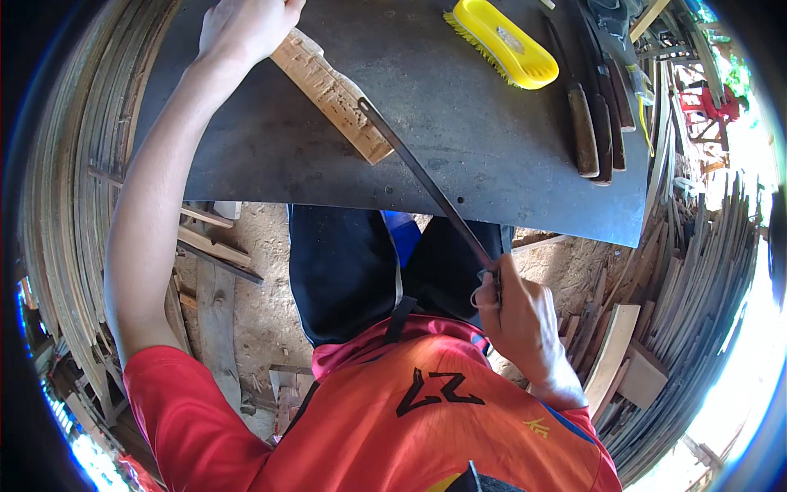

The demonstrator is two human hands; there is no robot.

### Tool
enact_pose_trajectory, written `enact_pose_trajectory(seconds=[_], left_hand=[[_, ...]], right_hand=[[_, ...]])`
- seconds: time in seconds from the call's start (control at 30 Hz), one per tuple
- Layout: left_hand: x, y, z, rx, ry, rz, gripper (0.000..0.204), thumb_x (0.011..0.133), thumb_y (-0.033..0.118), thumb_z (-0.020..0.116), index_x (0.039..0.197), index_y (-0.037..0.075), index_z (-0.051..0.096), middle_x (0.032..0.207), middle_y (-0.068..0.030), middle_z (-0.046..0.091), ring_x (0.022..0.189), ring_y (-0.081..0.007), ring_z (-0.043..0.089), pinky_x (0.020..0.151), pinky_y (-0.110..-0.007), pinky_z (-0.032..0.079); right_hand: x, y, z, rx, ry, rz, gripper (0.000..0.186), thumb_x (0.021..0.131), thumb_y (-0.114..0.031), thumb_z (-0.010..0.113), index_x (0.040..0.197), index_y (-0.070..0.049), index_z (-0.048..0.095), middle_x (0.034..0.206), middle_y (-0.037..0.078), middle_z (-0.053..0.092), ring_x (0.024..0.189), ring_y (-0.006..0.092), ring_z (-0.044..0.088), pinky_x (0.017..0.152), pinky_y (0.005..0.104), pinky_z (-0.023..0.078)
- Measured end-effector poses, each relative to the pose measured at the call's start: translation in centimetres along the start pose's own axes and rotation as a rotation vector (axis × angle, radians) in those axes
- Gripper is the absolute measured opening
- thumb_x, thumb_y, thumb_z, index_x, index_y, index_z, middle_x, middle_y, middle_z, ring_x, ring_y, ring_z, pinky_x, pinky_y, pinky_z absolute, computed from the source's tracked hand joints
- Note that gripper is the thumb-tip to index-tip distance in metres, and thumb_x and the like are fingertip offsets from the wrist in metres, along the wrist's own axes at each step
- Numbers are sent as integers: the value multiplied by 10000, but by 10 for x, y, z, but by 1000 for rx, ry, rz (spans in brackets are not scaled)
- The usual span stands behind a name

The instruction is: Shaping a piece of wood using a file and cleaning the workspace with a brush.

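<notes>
My left hand (246, 31) reaches to the top of the view, closed on the far end of a carved piece of wood (332, 94); some of its fingers are cut off by the frame. The wood lies slanted on the dark tabletop, its near end pointing toward me and its surface rough and notched. Close to my body, my right hand (520, 316) grips a long, narrow metal blade (430, 184) with a hole at its tip. That tip is over or against the wood's right edge; contact cannot be made out.
A yellow scrubbing brush (508, 41) lies on the dark table (492, 156). Several long tools with wooden handles (583, 135) rest at its right side. Stacked wooden strips (74, 189) rise on the left, and more (697, 303) on the right. Loose boards lie on the dirt floor.
</notes>
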State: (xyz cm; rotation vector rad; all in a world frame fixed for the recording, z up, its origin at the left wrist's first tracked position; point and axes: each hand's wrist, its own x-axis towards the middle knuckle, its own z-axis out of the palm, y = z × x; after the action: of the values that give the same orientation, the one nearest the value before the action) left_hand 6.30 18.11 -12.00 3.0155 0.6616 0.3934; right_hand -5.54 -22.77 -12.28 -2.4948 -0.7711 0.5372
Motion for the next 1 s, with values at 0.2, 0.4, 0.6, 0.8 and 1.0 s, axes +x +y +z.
enact_pose_trajectory(seconds=[0.2,0.4,0.6,0.8,1.0], left_hand=[[-2,1,-4,-10,-62,-43,450,1022,358,637,780,-3,752,748,-199,731,718,-371,744,689,-496,597],[-1,-1,0,31,-14,4,455,1025,359,635,787,-10,753,757,-192,738,713,-358,747,688,-485,601],[-1,2,-1,-8,-58,-36,441,1023,358,638,805,-5,761,775,-195,745,724,-357,752,697,-480,610],[-2,0,1,3,-18,-17,437,1021,356,640,805,-4,762,770,-193,744,723,-358,753,695,-478,612],[0,-3,4,21,22,1,427,1014,362,647,812,8,773,766,-190,744,725,-366,751,704,-481,611]], right_hand=[[2,-1,-3,-50,-18,49,194,1005,-196,603,1015,-34,496,570,182,581,533,428,629,489,532,481],[-2,-2,-7,-69,-11,34,194,1005,-197,607,1005,-41,492,582,188,592,541,429,635,488,527,484],[-5,-5,-8,-75,-25,39,209,1003,-204,620,1000,-42,488,591,186,600,554,432,641,504,530,496],[-7,-4,-9,-72,-35,65,206,1002,-202,623,995,-48,486,602,187,613,575,433,656,519,536,507],[-11,-3,-12,-107,-41,69,184,1001,-189,620,1033,-45,509,609,186,618,569,425,656,515,527,505]])
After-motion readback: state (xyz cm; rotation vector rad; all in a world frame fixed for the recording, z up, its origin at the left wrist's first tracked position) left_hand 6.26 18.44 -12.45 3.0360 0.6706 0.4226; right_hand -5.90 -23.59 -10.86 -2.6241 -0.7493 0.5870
